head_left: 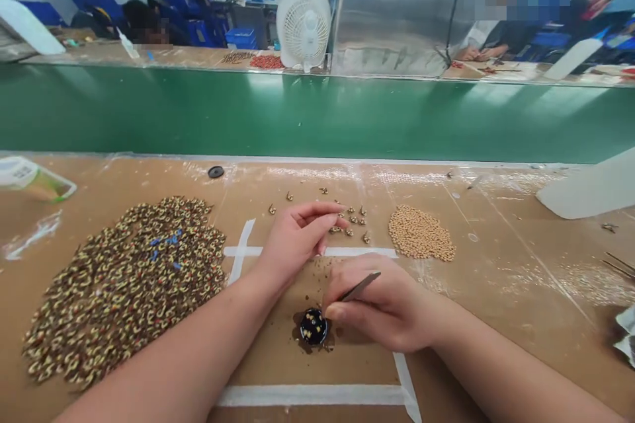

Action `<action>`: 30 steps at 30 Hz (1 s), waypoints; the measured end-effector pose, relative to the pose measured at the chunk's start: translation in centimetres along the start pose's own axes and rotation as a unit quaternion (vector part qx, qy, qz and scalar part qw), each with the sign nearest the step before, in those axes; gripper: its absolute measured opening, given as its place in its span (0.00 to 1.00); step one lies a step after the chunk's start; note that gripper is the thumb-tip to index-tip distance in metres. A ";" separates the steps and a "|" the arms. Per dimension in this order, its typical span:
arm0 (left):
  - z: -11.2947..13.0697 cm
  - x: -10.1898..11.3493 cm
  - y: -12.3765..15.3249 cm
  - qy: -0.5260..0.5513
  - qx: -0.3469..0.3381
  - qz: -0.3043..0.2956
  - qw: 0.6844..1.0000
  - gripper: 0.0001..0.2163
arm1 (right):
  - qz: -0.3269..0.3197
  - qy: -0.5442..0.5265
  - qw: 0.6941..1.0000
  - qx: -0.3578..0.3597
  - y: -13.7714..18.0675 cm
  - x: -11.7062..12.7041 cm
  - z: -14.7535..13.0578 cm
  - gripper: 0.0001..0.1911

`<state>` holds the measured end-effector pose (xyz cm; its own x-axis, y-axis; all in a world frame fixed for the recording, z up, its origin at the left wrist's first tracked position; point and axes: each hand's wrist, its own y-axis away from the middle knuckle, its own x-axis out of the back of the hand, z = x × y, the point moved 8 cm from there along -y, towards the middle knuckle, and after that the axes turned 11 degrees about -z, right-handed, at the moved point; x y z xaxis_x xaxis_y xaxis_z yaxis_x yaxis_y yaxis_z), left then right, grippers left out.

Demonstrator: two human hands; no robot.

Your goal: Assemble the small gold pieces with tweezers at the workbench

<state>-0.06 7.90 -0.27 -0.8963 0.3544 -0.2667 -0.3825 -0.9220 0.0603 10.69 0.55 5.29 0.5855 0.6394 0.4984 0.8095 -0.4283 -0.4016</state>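
Observation:
My right hand (377, 304) is closed round metal tweezers (361, 286), whose tips are hidden behind the fingers. It is beside a small round black dish (313, 329) holding dark liquid and several pale beads. Dark stains surround the dish on the brown tabletop. Farther forward, my left hand (302, 234) hovers with fingers stretched out and partly apart, right by several small brown-and-cream pieces (353, 219). I see nothing clearly held in it. A large heap of similar curved pieces (133, 284) lies to the left, and a pile of tan beads (421, 232) to the right.
White tape strips (317, 395) frame the work spot. A black cap (216, 172) lies at the back. A green belt (297, 112) crosses beyond the table, with a white fan (304, 23) behind it. Another person's hands (481, 53) work at the far right.

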 end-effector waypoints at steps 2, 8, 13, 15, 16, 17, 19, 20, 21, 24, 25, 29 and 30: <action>-0.1 0.0 -0.1 0.016 0.001 -0.001 1.000 0.05 | -0.022 0.000 1.000 -0.005 0.0 -0.7 0.1 0.10; -0.7 -0.2 -0.1 0.060 0.021 -0.006 0.998 0.03 | -0.069 0.020 0.997 -0.018 -0.1 -1.4 0.4 0.09; -0.9 -0.2 0.0 0.046 0.035 -0.019 0.998 0.07 | -0.072 0.032 0.997 -0.026 -0.1 -1.6 0.4 0.09; -1.0 -0.2 0.0 0.048 0.036 -0.023 0.998 0.06 | -0.076 0.035 0.996 -0.031 -0.2 -1.7 0.5 0.10; -1.0 -0.2 -0.1 0.052 0.034 -0.026 0.998 0.05 | -0.078 0.035 0.996 -0.033 -0.2 -1.7 0.5 0.10; -1.0 -0.2 -0.2 0.056 0.031 -0.028 0.998 0.05 | -0.078 0.033 0.996 -0.034 -0.2 -1.7 0.5 0.10; -1.1 -0.3 -0.3 0.061 0.024 -0.034 0.997 0.04 | -0.079 0.028 0.996 -0.034 -0.2 -1.7 0.6 0.09; -1.1 -0.3 -0.4 0.060 0.020 -0.037 0.997 0.04 | -0.081 0.026 0.996 -0.034 -0.2 -1.7 0.6 0.09; -1.1 -0.3 -0.4 0.058 0.016 -0.039 0.997 0.04 | -0.082 0.024 0.996 -0.033 -0.2 -1.7 0.6 0.08; -1.0 -0.4 -0.4 0.044 0.013 -0.038 0.998 0.06 | -0.081 0.020 0.996 -0.031 -0.1 -1.8 0.6 0.07; -1.0 -0.4 -0.4 0.038 0.013 -0.036 0.999 0.06 | -0.079 0.018 0.996 -0.032 -0.1 -1.8 0.7 0.07; -0.6 -0.5 -0.2 0.034 0.008 -0.024 0.999 0.06 | -0.071 0.021 0.997 -0.032 -0.1 -1.6 0.6 0.07; -0.6 -0.5 -0.2 0.039 0.007 -0.021 0.999 0.06 | -0.071 0.023 0.997 -0.032 -0.2 -1.6 0.6 0.07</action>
<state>0.58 7.81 -0.68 -0.8594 0.3791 -0.3429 -0.4229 -0.9042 0.0603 9.57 -0.01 4.07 0.4653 0.6673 0.5816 0.8845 -0.3769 -0.2751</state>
